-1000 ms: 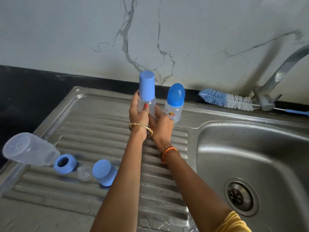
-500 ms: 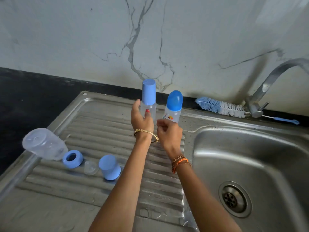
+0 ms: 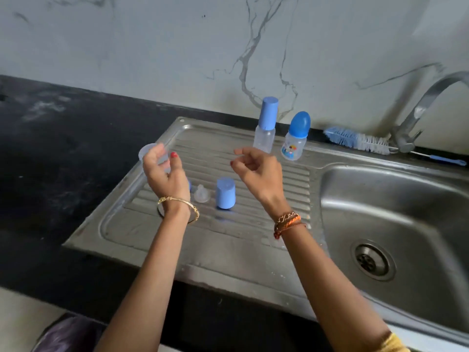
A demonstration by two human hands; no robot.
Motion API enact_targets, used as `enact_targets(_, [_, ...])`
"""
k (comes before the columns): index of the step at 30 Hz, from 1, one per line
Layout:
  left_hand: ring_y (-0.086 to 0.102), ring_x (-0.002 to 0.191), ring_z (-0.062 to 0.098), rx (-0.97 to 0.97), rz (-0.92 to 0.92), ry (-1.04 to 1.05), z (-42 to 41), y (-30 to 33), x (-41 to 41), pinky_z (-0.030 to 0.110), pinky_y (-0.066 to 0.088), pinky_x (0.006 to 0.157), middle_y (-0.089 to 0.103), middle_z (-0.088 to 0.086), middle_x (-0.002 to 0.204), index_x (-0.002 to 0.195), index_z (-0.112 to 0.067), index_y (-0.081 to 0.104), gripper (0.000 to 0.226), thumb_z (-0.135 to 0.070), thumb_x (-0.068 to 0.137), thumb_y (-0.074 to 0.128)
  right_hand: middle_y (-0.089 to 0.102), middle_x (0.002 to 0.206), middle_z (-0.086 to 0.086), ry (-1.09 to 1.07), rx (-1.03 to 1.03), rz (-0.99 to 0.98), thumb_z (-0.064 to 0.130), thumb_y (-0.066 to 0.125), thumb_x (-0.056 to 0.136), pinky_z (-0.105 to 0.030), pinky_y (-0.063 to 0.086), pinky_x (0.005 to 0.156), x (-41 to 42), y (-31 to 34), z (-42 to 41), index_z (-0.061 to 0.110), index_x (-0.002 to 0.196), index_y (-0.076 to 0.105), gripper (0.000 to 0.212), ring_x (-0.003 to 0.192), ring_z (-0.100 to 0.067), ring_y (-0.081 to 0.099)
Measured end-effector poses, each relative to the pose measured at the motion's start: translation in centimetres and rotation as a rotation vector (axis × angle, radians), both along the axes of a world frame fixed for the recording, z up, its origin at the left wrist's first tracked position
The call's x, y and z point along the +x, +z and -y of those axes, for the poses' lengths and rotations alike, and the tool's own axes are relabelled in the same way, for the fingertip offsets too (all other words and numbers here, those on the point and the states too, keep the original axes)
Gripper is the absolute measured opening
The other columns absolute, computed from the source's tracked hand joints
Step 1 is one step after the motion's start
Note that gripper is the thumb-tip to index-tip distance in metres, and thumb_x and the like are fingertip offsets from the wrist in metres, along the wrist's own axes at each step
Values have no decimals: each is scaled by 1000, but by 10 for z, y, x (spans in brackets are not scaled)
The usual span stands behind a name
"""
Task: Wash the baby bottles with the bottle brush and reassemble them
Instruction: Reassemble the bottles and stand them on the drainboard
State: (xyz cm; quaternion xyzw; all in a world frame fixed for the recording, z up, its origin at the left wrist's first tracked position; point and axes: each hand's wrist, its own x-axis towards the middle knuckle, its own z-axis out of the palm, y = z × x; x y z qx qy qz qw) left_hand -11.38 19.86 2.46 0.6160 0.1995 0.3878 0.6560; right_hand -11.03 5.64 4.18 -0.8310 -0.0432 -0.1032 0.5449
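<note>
Two assembled baby bottles stand upright at the back of the ribbed steel draining board [image 3: 253, 224]: a slim clear bottle with a tall pale-blue cylindrical cap [image 3: 265, 128] and, just beside it on the right, a squat clear bottle with a printed picture and a rounded darker-blue dome cap [image 3: 295, 138]. Those two look finished. A third bottle is in pieces, so the job seems roughly two-thirds done, with reassembly of this last one left. Its large clear plastic body [image 3: 152, 154] is in the left hand [image 3: 165, 174], whose fingers curl around it from the near side, thumb up, so most of the body is hidden behind the hand. A small clear silicone teat [image 3: 201, 194] and a pale-blue cylindrical cap [image 3: 225, 192] sit on the ribs just right of that wrist; a sliver of blue at the hand's edge may be the screw ring, though I cannot tell. The right hand [image 3: 256, 171] hangs over the board near the two standing bottles, touching nothing, its fingers loosely curled and holding nothing. A blue-and-white bristled bottle brush [image 3: 355, 141] lies along the back rim by the steel tap [image 3: 418, 115], well apart from both hands.
</note>
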Motion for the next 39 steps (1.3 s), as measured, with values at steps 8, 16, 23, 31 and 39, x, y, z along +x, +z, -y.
enact_targets(8, [52,119,23,-338,-307,-195,-83,-27,4,29,45,88,52,6,131,129,-8,46,34,-11,95,47,64,112,-2,162,-158,-93,27,71,78,-35,50,90,-4,-4,-92,20,127,53,52,97,-16,62])
enact_targets(16, [51,77,11,-488,-443,-297,-101,-22,23,19,41,59,55,-1,89,124,-10,53,31,-25,97,46,48,136,-10,262,-420,-80,34,74,74,-34,38,99,37,-7,-142,23,143,30,83,122,-28,47])
enact_targets(23, [41,61,9,-555,-440,-393,-106,-22,24,20,45,64,43,-4,73,80,-19,51,42,-48,98,27,51,133,-11,289,-508,17,28,67,82,-38,42,95,43,-20,-162,22,139,35,66,117,-31,50])
enact_targets(31, [56,89,13,-366,-359,-421,-92,13,-2,22,45,72,62,5,114,120,-10,61,47,-39,100,30,60,117,-1,132,-119,-3,31,68,81,-30,46,91,18,17,-125,22,134,44,59,101,-19,58])
enact_targets(39, [54,66,6,-377,-150,-884,5,66,-29,18,42,63,65,-10,93,101,-20,63,23,-32,96,44,63,87,-1,-32,502,-22,27,63,74,-23,54,64,-35,86,21,14,95,61,25,77,-15,64])
